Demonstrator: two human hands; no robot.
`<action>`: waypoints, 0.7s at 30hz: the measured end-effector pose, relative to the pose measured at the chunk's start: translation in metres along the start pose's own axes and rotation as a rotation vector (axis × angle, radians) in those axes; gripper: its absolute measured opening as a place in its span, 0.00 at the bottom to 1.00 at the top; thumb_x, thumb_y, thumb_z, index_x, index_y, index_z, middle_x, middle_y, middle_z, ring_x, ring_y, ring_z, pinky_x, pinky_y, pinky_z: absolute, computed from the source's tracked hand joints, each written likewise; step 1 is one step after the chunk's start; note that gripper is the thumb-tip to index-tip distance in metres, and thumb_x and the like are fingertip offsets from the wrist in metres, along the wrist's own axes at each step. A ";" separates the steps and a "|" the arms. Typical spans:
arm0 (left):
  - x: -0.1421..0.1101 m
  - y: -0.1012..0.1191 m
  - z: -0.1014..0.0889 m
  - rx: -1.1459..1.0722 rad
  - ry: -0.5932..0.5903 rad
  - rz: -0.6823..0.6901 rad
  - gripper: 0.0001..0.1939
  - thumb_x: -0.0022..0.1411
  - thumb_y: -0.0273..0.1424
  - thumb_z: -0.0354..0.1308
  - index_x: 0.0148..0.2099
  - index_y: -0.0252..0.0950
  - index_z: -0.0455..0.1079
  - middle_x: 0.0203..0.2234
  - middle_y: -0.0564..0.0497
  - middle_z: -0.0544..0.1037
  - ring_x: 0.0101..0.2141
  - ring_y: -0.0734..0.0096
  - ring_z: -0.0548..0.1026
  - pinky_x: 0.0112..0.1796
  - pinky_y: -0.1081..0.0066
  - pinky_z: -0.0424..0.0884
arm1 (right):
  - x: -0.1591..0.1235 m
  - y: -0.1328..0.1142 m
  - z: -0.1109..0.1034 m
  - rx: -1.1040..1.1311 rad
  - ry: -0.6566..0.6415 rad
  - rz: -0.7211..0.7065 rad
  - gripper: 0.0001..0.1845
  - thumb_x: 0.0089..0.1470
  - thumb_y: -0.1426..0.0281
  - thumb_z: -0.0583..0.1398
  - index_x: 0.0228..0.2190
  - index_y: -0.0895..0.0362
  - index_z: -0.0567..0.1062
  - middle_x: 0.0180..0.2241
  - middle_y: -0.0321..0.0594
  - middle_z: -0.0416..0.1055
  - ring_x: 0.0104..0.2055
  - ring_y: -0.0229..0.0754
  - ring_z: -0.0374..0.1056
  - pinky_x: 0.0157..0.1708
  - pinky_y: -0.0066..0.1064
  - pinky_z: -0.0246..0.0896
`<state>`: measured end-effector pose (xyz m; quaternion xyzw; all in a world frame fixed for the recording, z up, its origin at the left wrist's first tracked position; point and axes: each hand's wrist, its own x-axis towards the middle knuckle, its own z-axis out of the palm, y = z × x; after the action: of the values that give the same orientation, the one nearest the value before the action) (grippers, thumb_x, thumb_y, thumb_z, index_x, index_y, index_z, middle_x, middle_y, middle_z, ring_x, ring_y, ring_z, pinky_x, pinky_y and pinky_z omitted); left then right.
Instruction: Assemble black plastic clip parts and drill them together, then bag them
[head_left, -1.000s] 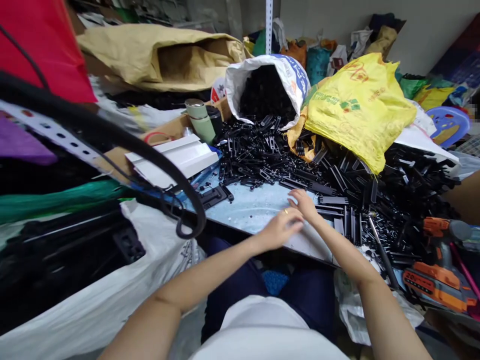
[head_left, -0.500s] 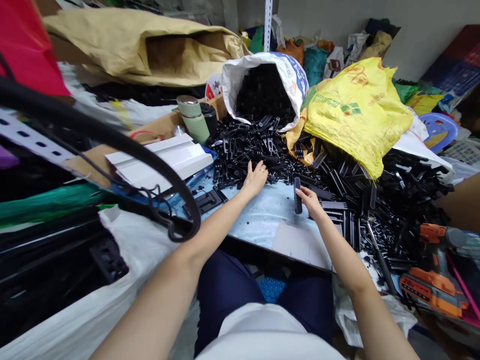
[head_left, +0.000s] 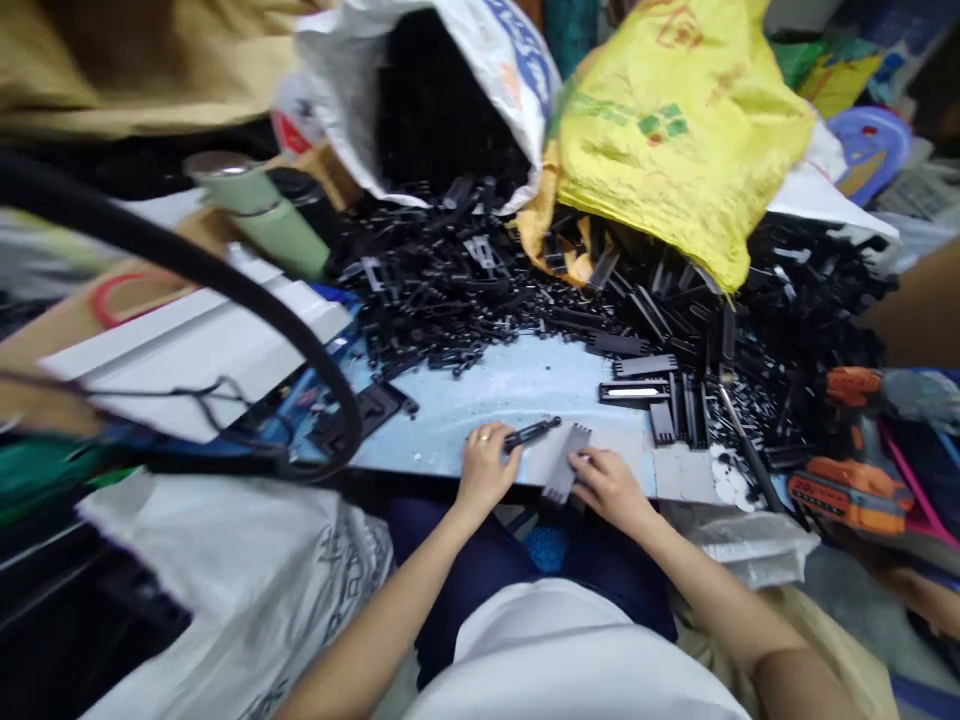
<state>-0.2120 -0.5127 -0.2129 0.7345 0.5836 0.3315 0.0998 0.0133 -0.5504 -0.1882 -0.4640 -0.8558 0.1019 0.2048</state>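
My left hand (head_left: 487,466) pinches a slim black plastic piece (head_left: 532,432) by its near end, close to the table's front edge. In my right hand (head_left: 609,484) is a flat dark grey plastic strip (head_left: 567,462) with notched ends, tilted over a pale sheet (head_left: 544,464). The two parts are close together but apart. Beyond the hands, a heap of small black plastic parts (head_left: 450,290) covers the back of the blue work surface (head_left: 487,390). More notched strips (head_left: 645,365) lie stacked to the right of my right hand.
A white sack (head_left: 337,90) spills black parts, with a yellow sack (head_left: 675,150) beside it. To the right lie an orange cordless drill (head_left: 855,480) and a dark-handled tool (head_left: 757,465). A black curved bar (head_left: 247,300) crosses the left side, before a green flask (head_left: 262,215).
My left hand has come back from the heap with a slim black piece. My right hand has drawn the strip nearer the front edge and turned it. The view has tipped down.
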 end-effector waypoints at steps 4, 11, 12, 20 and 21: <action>0.007 0.005 -0.006 -0.294 0.275 0.000 0.08 0.55 0.34 0.56 0.36 0.35 0.66 0.35 0.45 0.74 0.41 0.62 0.73 0.44 0.60 0.68 | 0.010 -0.030 -0.009 -0.145 -0.272 0.036 0.22 0.54 0.63 0.56 0.48 0.61 0.67 0.48 0.52 0.65 0.45 0.46 0.61 0.42 0.37 0.58; 0.025 0.021 -0.022 -0.466 0.246 -0.311 0.21 0.44 0.45 0.62 0.35 0.35 0.65 0.26 0.52 0.70 0.26 0.66 0.73 0.32 0.64 0.72 | 0.054 -0.035 -0.009 -0.111 -0.443 -0.330 0.16 0.56 0.64 0.56 0.46 0.56 0.68 0.47 0.43 0.68 0.51 0.42 0.60 0.55 0.38 0.44; 0.027 0.022 -0.026 -0.470 0.200 -0.329 0.22 0.43 0.45 0.62 0.35 0.36 0.64 0.25 0.53 0.69 0.24 0.68 0.72 0.28 0.66 0.71 | 0.055 -0.035 -0.007 -0.093 -0.447 -0.323 0.17 0.57 0.64 0.55 0.47 0.55 0.68 0.44 0.42 0.69 0.49 0.42 0.62 0.54 0.37 0.47; 0.031 0.044 -0.043 -0.400 -0.214 -0.379 0.12 0.53 0.43 0.48 0.31 0.39 0.60 0.12 0.60 0.63 0.14 0.72 0.64 0.19 0.72 0.63 | 0.034 -0.016 -0.017 0.502 -0.051 0.466 0.26 0.57 0.61 0.53 0.55 0.57 0.62 0.42 0.45 0.68 0.41 0.39 0.67 0.41 0.28 0.61; 0.031 0.048 -0.041 -0.421 -0.248 -0.383 0.13 0.53 0.43 0.47 0.31 0.39 0.60 0.11 0.60 0.63 0.13 0.73 0.63 0.18 0.72 0.62 | 0.032 -0.014 -0.018 0.638 -0.016 0.551 0.25 0.58 0.61 0.53 0.55 0.56 0.62 0.40 0.43 0.69 0.37 0.37 0.67 0.38 0.28 0.63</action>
<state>-0.1955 -0.5083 -0.1448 0.6092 0.6133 0.3283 0.3808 -0.0047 -0.5316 -0.1583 -0.5881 -0.6268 0.4162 0.2967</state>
